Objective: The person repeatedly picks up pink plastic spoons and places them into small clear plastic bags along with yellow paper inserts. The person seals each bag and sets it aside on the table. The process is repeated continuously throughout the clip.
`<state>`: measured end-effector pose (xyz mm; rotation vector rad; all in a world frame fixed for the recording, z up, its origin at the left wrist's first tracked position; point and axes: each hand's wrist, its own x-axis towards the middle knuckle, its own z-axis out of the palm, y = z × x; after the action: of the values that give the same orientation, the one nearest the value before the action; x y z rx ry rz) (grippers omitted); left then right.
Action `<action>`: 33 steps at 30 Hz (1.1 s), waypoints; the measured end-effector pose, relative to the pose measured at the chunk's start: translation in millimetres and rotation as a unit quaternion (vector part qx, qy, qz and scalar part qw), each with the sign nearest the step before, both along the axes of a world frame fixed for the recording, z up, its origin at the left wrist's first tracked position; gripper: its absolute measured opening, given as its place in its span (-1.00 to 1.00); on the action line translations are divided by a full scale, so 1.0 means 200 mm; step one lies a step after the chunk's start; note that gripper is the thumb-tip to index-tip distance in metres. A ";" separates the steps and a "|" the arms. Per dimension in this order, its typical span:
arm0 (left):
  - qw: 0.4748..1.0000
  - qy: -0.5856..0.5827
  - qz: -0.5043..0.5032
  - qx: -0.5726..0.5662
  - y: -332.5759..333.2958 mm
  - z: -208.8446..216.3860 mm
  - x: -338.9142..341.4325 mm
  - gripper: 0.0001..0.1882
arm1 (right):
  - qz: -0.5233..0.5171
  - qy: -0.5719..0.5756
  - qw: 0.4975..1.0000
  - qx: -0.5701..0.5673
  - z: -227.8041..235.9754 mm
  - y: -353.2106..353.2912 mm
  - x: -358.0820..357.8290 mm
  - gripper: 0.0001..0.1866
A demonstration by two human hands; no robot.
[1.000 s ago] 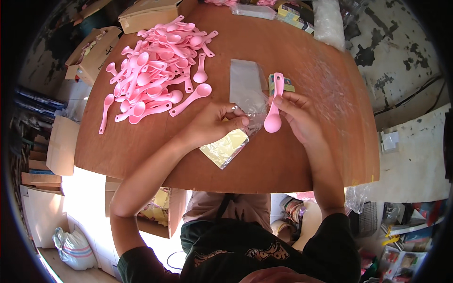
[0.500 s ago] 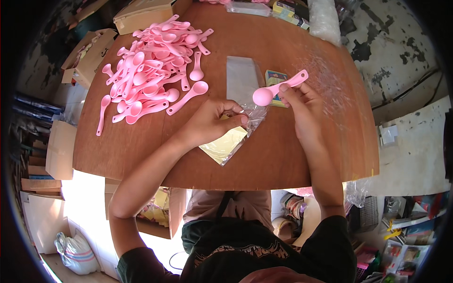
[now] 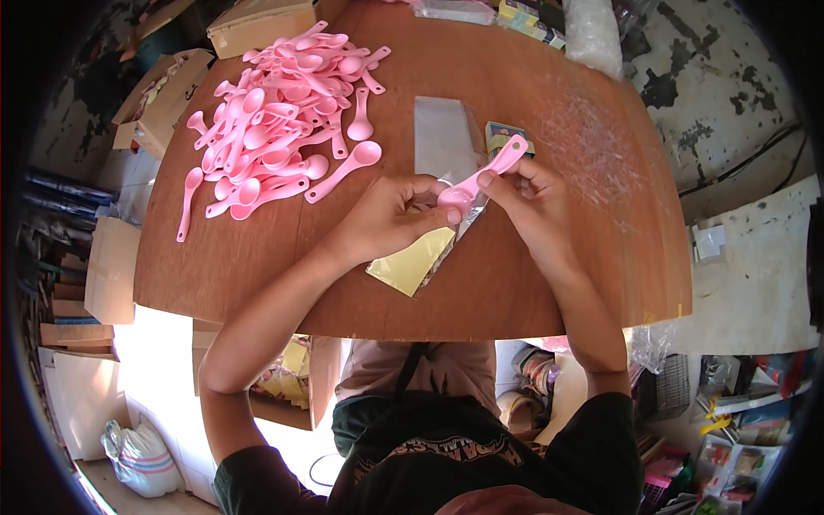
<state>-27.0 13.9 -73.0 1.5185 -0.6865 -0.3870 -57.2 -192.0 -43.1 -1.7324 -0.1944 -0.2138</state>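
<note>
My right hand is closed on the handle of a pink measuring spoon, its bowl tilted down and to the left. That bowl is at the mouth of a clear plastic bag, seemingly inside the film. My left hand pinches the bag, which has a yellow card in its lower part. Just beyond the hands lies a stack of clear flat bags. Beside it, partly covered by the spoon and right hand, sits a small stack of printed cards.
A large heap of pink spoons covers the table's far left. Thin clear plastic strips lie scattered at the right. Cardboard boxes and a clear plastic roll stand along the far edge.
My right hand has brought the spoon left and down, from above the cards to the bag's mouth. My left hand still holds the bag in nearly the same place.
</note>
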 end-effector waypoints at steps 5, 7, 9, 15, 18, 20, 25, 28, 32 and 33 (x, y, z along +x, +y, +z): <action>0.999 0.030 -0.020 0.003 0.00 0.03 -0.02 -0.74 | -0.025 0.002 0.994 0.104 0.09 -0.03 0.00 -0.83; 0.999 0.005 -0.034 -0.020 0.00 0.02 -0.02 -0.74 | -0.022 -0.020 0.996 0.078 0.08 -0.06 0.01 -0.83; 0.999 0.003 -0.030 -0.019 -0.01 0.00 -0.02 -0.73 | -0.018 -0.041 0.998 0.054 0.08 -0.04 0.00 -0.83; 0.999 0.021 -0.031 0.023 0.00 0.00 -0.02 -0.66 | -0.017 -0.085 0.996 0.001 0.06 0.03 -0.02 -0.85; 0.999 0.035 -0.025 -0.004 0.00 0.02 -0.03 -0.61 | -0.053 -0.106 0.993 -0.009 0.07 0.04 -0.01 -0.85; 0.999 0.033 -0.017 -0.021 0.00 0.02 -0.03 -0.60 | -0.070 -0.109 0.992 -0.009 0.08 0.04 -0.01 -0.85; 0.999 -0.014 0.007 -0.032 0.00 -0.01 -0.03 -0.65 | -0.088 -0.089 0.992 -0.004 0.11 0.07 -0.02 -0.86; 0.997 -0.072 0.028 -0.010 0.00 -0.01 -0.03 -0.55 | -0.098 -0.078 0.992 0.003 0.09 0.08 -0.04 -0.85; 0.994 -0.082 0.061 -0.040 -0.01 0.00 -0.05 -0.66 | -0.064 -0.171 0.968 -0.171 0.02 0.03 -0.02 -0.76; 0.995 -0.077 0.057 -0.023 -0.01 0.01 -0.05 -0.65 | -0.065 -0.170 0.968 -0.172 0.01 0.02 -0.02 -0.76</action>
<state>-36.2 11.3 -71.3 1.5457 -0.7200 -0.1685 -61.5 -187.0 -40.5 -2.0465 -0.3877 -0.6060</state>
